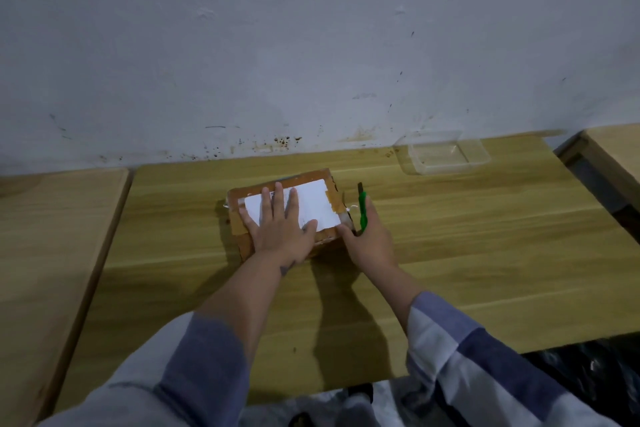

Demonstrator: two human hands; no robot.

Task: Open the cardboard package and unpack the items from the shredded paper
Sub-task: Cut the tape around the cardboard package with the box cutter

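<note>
The left hand [281, 229] lies flat with fingers spread on the white label of the taped cardboard package [287, 210] beneath it, while the right hand [369, 236], just beside the package's right edge, grips a green box cutter [362, 210].

cardboard package [322, 184] sits mid-frame, just left of centre, flat on the wooden table | brown, low and rectangular, turned slightly askew | flaps closed, sealed with tan tape | big white label [313, 206] across the top | shredded paper hidden from view
</note>
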